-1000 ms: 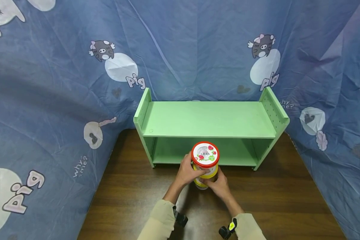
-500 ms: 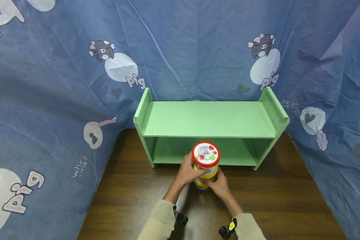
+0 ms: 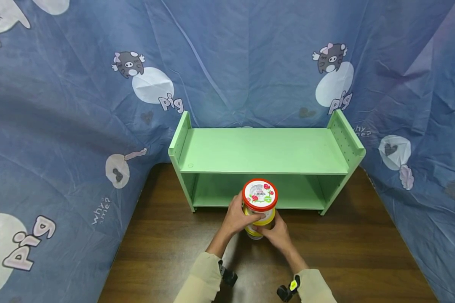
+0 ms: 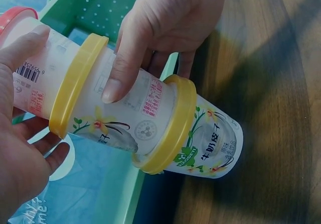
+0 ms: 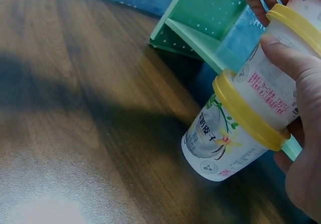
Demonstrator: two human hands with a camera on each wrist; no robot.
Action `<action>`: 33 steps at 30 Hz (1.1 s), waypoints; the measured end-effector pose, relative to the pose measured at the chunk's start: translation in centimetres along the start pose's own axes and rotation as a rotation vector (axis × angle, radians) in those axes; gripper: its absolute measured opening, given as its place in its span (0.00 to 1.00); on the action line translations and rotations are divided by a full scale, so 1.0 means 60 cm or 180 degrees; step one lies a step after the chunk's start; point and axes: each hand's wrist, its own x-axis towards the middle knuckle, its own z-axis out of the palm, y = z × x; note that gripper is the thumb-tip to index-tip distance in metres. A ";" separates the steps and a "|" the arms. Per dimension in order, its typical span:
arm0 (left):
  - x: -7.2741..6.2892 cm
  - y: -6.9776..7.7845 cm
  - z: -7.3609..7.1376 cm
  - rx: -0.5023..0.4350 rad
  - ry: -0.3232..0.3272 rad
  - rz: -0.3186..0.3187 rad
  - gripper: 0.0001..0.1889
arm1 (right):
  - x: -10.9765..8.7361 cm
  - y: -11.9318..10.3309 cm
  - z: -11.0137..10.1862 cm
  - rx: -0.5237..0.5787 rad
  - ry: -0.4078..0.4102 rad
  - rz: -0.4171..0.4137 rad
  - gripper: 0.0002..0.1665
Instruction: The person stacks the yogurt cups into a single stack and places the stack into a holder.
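Observation:
Three paper yogurt cups stand stacked in front of the green shelf [image 3: 263, 151]. The top yogurt cup with a red lid [image 3: 260, 194] has strawberries printed on it. My left hand [image 3: 236, 216] holds this cup round its side, the thumb lying across it. Below it, my right hand [image 3: 278, 233] grips the middle yogurt cup [image 4: 140, 118], which has a yellow lid. The bottom yogurt cup [image 5: 213, 146], also yellow-lidded, appears to rest on the wooden table [image 3: 167, 252], with neither hand on its body. Parts of the cups' sides are hidden behind my fingers.
The shelf has an upper and a lower board between two raised side panels [image 3: 346, 143]. A blue cloth printed with pigs [image 3: 227, 63] hangs behind and on both sides. Bare wood [image 3: 356, 248] lies right and left of the stack.

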 end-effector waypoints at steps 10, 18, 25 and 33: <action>0.000 -0.003 0.000 -0.0031 -0.0013 -0.0007 0.44 | -0.002 -0.004 -0.004 0.0079 -0.0053 -0.0026 0.48; 0.000 -0.002 -0.002 -0.0042 -0.0028 -0.0008 0.45 | -0.004 -0.006 -0.005 0.0084 -0.0072 -0.0053 0.48; -0.001 -0.003 -0.002 -0.0112 -0.0032 -0.0035 0.46 | -0.006 -0.005 -0.013 0.0083 -0.0072 0.0057 0.53; 0.000 -0.007 -0.002 -0.0116 -0.0034 0.0084 0.45 | -0.013 -0.002 -0.024 -0.0045 -0.0109 0.0052 0.57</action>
